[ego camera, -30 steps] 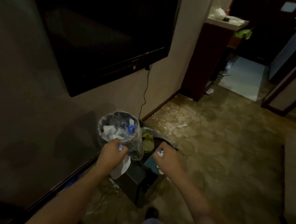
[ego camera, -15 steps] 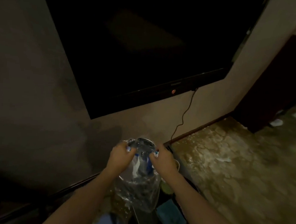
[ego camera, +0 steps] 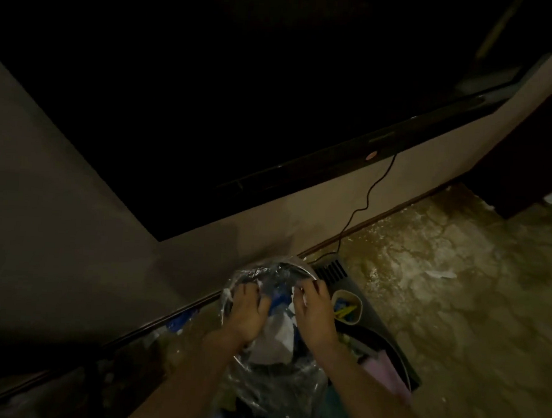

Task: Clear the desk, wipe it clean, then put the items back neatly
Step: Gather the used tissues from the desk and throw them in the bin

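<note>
- A large dark television hangs on the beige wall and fills most of the upper view; a thin black cable drops from its lower edge to the floor.
- The floor is mottled brown stone with pale streaks, and a small white scrap lies on it to the right.
- A dark low stand sits against the skirting board, just right of the hands, carrying a small round cup with yellow and blue bits inside.
- A round bin lined with a clear plastic bag sits between the 2 arms, close to the wall; white paper and blue scraps lie in it.
- The left hand reaches into the bin's left side, fingers curled down over the bag's edge and gripping it.
- The right hand lies on the bin's right side, fingers bent together over the bag's rim there.
</note>
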The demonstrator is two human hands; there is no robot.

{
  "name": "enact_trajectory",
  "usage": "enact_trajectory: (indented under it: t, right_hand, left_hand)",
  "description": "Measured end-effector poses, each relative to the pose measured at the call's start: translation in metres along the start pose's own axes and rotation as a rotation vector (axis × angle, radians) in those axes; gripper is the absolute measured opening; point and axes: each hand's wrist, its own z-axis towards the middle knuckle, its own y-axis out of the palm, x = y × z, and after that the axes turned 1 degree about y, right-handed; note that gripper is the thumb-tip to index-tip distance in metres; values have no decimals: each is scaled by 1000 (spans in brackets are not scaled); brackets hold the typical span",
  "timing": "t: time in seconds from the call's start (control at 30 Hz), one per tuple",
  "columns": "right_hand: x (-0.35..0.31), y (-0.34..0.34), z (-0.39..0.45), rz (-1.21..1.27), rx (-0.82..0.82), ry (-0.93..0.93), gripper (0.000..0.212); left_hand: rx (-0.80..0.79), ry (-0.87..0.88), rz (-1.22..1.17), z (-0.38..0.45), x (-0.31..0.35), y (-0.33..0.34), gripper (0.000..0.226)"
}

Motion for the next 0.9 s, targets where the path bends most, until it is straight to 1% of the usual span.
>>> enact_trajectory:
  t: [0.07,0.13,0.2,0.3,0.37,0.47,0.57,0.7,0.8,0.9]
  right_hand:
    - [4,9,1,-40,-7,28,23]
    - [9,17,3,-84,-39,43,22]
    - [15,23,6,-123,-99,56,27]
    - [19,24,10,-47,-290,153,42]
    - [19,21,13,-22,-335,167,53]
    - [13,3,16,-39,-326,80,60]
    - [5,-22,16,-66,-297,-15,55]
    - [-7,-55,13,-155,-271,-124,45]
    - [-16,-76,2,-231,-301,-234,37]
    - [-20,-89,-22,-257,-324,-330,33]
  left_hand:
    - [-106,-6,42,8,-11,5,30]
    - [-187,-29,54,15,-18,7,37]
    - [-271,-53,81,20,-22,7,40]
    - [-419,-96,155,30,-27,5,43]
    - [-455,-83,214,35,-25,1,41]
    - [-359,0,332,35,-11,-13,34]
    - [-285,87,451,28,8,-31,32]
    - [-171,90,525,3,30,-53,29]
    - [-86,82,570,-30,40,-58,28]
    - [-48,48,588,-71,44,-58,27]
